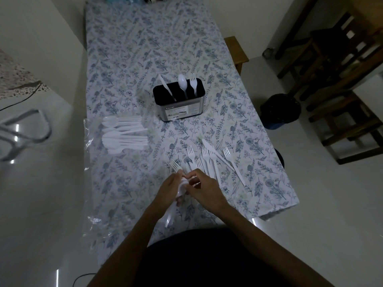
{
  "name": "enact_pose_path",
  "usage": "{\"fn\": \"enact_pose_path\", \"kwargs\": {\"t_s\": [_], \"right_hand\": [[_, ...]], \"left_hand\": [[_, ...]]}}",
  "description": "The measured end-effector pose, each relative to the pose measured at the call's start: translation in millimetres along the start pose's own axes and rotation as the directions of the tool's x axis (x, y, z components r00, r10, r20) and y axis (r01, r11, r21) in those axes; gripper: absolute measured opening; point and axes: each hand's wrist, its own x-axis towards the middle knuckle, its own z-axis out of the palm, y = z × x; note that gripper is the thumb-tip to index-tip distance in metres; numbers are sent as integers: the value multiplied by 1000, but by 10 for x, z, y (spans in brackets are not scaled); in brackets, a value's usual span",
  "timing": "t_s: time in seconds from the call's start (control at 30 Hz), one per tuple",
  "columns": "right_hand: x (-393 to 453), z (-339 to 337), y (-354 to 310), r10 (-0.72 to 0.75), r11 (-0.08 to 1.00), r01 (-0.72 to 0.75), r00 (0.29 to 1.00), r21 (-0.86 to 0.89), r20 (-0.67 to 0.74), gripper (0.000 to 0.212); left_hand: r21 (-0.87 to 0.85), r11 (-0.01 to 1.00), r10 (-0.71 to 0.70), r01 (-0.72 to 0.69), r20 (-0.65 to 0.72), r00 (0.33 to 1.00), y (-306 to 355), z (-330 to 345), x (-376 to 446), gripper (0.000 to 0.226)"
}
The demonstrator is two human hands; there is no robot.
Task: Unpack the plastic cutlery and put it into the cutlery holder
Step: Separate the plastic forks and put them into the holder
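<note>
Both hands meet low on the worktop, which wears a leaf-patterned cloth. The left hand grasps a bundle of white plastic cutlery, fingers curled round it, with handles trailing back toward six o'clock and a fork head poking out toward eleven o'clock. The right hand has its fingertips pinched on the same bundle from the three o'clock side, so both grips are closed on it.

Just beyond the hands, toward one o'clock, loose forks lie fanned on the cloth, tines pointing to twelve o'clock, with a knife laid slantwise across them.

At twelve o'clock from the hands, well apart, stands the cutlery holder, a metal box with a dark top and a label on its near face. Upright in it are a knife at its nine o'clock end, then a spoon, then a fork at its three o'clock end.

At ten o'clock from the hands a heap of spoons and other pieces lies on clear plastic wrapping that hangs over the worktop's nine o'clock edge. A dark bin sits on the floor at three o'clock of the holder.
</note>
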Motion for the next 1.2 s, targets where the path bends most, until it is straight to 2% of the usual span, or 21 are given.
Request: {"fn": "enact_pose_path", "kwargs": {"t_s": [0.1, 0.27, 0.43, 0.6, 0.67, 0.8, 0.93, 1.07, 1.2], "right_hand": [[-14, 0, 9, 3, 1000, -3, 1000, 29, -9, 15], [-24, 23, 16, 8, 1000, -8, 1000, 0, 1, 16], [-2, -92, 10, -37, 999, 36, 998, -20, -57, 4], [38, -212, -46, -70, 998, 70, 994, -9, -89, 6], [44, -230, -51, -45, 999, 46, 997, 23, -65, 9], [77, -213, 8, 43, 998, -47, 995, 48, 87, 22], [99, -195, 84, 65, 993, -73, 994, 89, 90, 29], [166, -231, 33, 39, 999, -41, 996, 28, 74, 25], [542, -597, -424, -70, 990, 82, 992, -116, 106, 22]], "left_hand": [[13, 1000, 9, -9, 2, 1000, 26, 55, -45, 64], [-4, 1000, 2, -3, -46, 999, 51, 164, -25, 77], [16, 998, -60, 59, 93, 994, -21, 165, 14, 87], [145, 989, -34, 25, 59, 998, -68, 113, 2, 95], [157, 988, 4, -10, 39, 999, -84, 90, 7, 92], [186, 981, 70, -58, -56, 996, -29, 94, 71, 79], [199, 980, 35, -20, -69, 997, -14, 118, 120, 74], [185, 982, 61, -42, -101, 993, 22, 154, 141, 60], [237, 948, 241, -211, -103, 965, 398, 96, 277, 57]]}}
